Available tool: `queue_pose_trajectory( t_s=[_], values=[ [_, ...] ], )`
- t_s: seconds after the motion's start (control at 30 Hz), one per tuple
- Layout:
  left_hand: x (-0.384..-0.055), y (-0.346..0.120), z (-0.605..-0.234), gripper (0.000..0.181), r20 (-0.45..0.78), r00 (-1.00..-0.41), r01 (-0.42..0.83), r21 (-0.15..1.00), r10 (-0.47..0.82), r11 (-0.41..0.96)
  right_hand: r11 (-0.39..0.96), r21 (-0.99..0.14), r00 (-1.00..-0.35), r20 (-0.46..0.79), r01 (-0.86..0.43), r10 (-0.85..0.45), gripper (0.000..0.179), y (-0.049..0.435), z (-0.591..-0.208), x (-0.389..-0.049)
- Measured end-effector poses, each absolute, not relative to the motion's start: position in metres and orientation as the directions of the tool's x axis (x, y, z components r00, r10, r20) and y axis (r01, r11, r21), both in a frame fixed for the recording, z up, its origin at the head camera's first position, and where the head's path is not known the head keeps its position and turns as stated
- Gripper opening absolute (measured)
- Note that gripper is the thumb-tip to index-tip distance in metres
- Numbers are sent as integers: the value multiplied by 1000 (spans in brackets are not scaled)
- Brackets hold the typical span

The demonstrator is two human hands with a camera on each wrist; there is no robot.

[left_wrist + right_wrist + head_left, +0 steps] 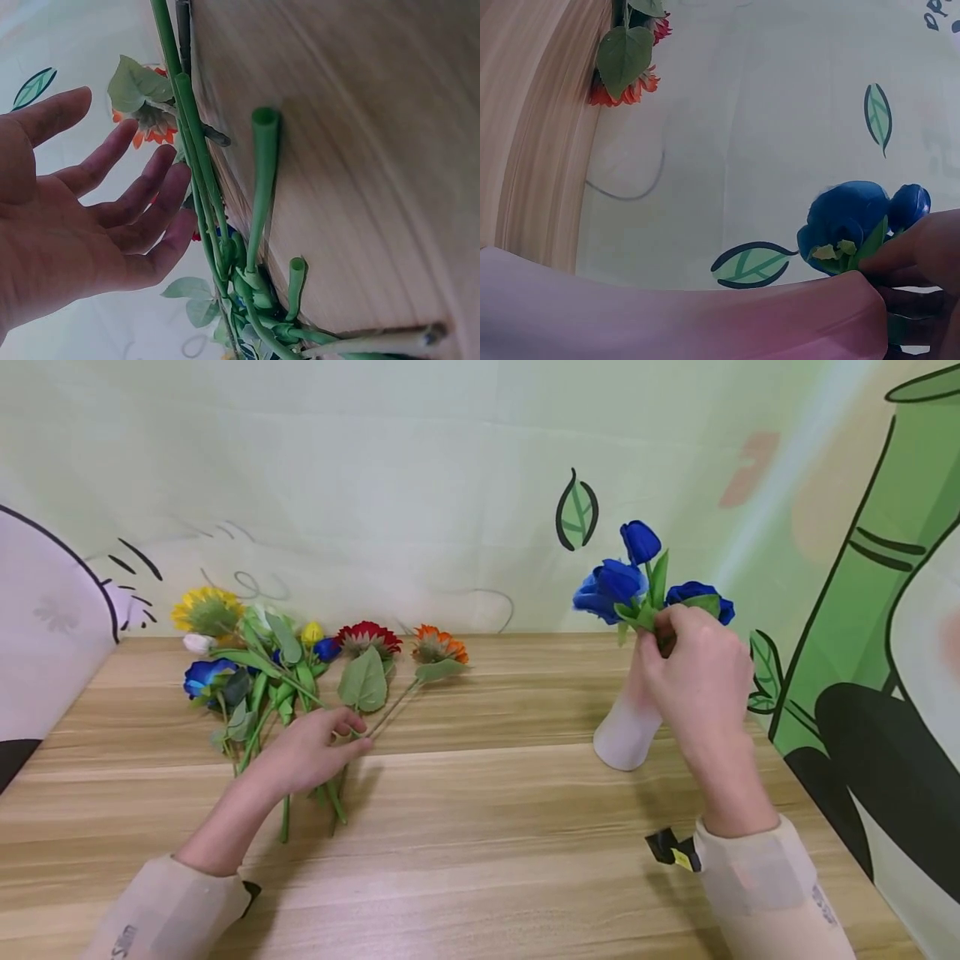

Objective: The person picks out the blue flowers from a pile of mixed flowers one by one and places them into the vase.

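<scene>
My right hand [701, 677] pinches a blue artificial flower by its stem and leaves, just above the mouth of a white-pink vase [622, 739]. A blue rose [611, 589], a blue tulip [640, 542] and another blue rose [693, 593] cluster at the vase's top. Which of these stems is pinched, I cannot tell. The vase stands slightly tilted in the head view, and its wall [682, 322] fills the bottom of the right wrist view. With loosely bent fingers, my left hand [97, 202] hovers over the stems of an orange flower [438, 646] and a red flower [369, 637].
On the left of the wooden table [480, 852] lies a pile of artificial flowers, among them a yellow sunflower [206, 610], a blue-petalled flower [206, 678] and a white tulip [198, 643]. Their green stems [264, 180] point toward the front. A printed cloth [375, 485] hangs behind.
</scene>
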State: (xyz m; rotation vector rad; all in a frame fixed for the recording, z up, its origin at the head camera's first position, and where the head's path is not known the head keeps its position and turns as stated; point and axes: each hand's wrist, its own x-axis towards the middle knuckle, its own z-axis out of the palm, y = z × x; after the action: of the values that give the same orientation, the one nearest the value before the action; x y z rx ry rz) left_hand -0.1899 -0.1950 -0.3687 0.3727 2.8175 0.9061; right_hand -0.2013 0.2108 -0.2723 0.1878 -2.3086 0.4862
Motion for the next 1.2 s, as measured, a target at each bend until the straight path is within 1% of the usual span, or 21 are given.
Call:
queue_pose_trajectory(
  t_s=[0.13, 0.47, 0.6, 0.7, 1.07, 1.2],
  values=[
    [-190, -196, -369, 35, -77, -956, 183, 596, 283, 782, 915, -284, -703, 712, -287, 0, 13, 210, -275, -200],
    [-189, -197, -369, 37, -90, -955, 173, 602, 282, 780, 919, -230, -744, 662, -321, -94, 16, 211, -276, -190],
    [-188, -197, -369, 37, -83, -952, 186, 604, 294, 775, 917, -244, -778, 620, -314, -102, 20, 211, -274, -187],
    [-188, -198, -370, 37, -76, -950, 197, 604, 303, 772, 916, -258, -791, 604, -309, -97, 24, 210, -274, -186],
    [-189, -200, -370, 37, -82, -952, 188, 605, 296, 773, 913, -266, -774, 629, -310, -79, 29, 205, -276, -190],
    [-190, -200, -371, 38, -87, -953, 182, 601, 291, 778, 909, -260, -740, 668, -325, -74, 32, 205, -279, -190]
  ],
)
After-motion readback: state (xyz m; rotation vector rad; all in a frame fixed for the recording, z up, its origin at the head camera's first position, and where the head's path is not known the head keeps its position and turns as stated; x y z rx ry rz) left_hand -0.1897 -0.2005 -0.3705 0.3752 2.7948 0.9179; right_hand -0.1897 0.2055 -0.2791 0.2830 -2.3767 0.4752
